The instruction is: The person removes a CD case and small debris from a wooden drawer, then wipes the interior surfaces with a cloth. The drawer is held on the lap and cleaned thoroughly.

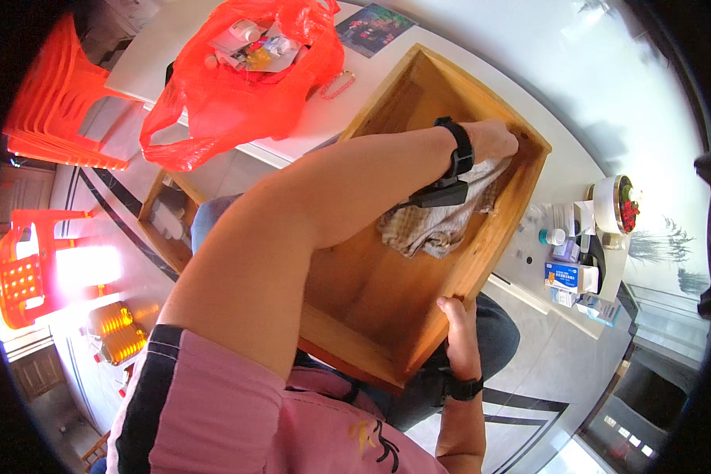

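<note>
A wooden drawer [361, 290] lies tilted before me, its near end at my lap and its far end over the white table. My left arm reaches across it, and my left hand [492, 141] is closed on a checked beige-and-white cloth [429, 231] in the far right corner. The cloth hangs down onto the drawer's floor and right wall; the fingers are partly hidden. My right hand [463, 338] grips the right wall from outside, thumb on the rim and fingers out of sight. Both wrists wear black bands.
A red plastic bag [243, 112] of small items sits on the white table [148, 65], beside a pink bracelet [336, 86]. Medicine boxes [569, 277] and a flower pot [610, 204] stand right. Another drawer [172, 219], oil bottles [118, 335] and red stools [59, 112] are left.
</note>
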The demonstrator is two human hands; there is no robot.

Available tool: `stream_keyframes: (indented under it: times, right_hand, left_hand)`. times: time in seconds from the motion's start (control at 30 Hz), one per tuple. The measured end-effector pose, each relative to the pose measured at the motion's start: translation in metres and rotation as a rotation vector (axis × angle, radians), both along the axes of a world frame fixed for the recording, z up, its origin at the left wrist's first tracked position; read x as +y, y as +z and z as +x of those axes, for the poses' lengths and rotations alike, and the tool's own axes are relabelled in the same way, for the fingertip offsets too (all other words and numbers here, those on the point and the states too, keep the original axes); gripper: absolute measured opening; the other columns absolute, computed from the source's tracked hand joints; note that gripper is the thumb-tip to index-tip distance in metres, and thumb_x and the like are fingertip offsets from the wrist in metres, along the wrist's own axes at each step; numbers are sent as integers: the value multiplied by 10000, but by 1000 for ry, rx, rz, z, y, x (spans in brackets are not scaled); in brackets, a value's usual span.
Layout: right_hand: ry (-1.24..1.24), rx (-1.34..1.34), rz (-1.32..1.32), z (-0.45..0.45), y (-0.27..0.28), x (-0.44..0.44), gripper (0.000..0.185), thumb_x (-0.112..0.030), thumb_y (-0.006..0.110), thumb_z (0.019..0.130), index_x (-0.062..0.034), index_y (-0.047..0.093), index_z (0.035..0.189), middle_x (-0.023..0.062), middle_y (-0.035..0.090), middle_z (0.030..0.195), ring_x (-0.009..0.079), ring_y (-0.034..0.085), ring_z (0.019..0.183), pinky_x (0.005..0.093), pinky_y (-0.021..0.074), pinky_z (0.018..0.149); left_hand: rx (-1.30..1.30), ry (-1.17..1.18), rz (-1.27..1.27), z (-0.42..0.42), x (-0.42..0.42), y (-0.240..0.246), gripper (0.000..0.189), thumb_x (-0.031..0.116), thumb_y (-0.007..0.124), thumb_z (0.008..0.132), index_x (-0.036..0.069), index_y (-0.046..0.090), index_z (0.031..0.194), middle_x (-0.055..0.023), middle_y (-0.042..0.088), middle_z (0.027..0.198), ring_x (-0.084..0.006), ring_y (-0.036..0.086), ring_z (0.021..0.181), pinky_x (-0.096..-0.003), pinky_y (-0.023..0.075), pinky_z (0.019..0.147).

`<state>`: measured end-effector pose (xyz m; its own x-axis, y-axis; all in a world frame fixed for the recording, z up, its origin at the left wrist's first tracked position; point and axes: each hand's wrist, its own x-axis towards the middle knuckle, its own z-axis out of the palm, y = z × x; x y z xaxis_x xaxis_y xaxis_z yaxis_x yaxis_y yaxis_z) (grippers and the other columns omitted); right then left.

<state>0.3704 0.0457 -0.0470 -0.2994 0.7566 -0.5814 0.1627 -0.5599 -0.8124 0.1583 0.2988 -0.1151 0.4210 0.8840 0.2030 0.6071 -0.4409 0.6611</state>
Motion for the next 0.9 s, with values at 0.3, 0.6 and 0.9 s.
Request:
stream_keyframes:
  times: [0.3, 0.6, 0.9]
  right_hand:
    - [12, 0, 36, 5, -13, 2, 482, -140, 594, 833, 50, 471, 1259, 103, 568, 1131, 203, 537, 1004, 319, 430, 910]
    - [-25, 73, -50, 4, -5, 3, 590, -238, 634, 902, 32, 409, 1376, 116, 532, 1264, 210, 519, 1122, 322, 402, 988]
    - [-148, 342, -135, 15, -13, 3, 610, -468, 351, 1056, -29, 327, 1479, 80, 463, 1410, 210, 482, 1253, 339, 378, 1070]
  left_hand:
    - [-99, 201, -250, 29, -13, 10, 276, 161, 549, 782, -42, 675, 921, -283, 672, 967, -434, 653, 922, -445, 522, 775]
    - [-7, 124, -443, 54, -120, 37, 313, 154, 609, 743, -96, 667, 923, -335, 657, 949, -449, 660, 941, -460, 538, 809]
    - [-627, 214, -407, 80, -251, 63, 300, 55, 495, 855, -96, 450, 1110, -309, 520, 1086, -438, 516, 1084, -460, 412, 921]
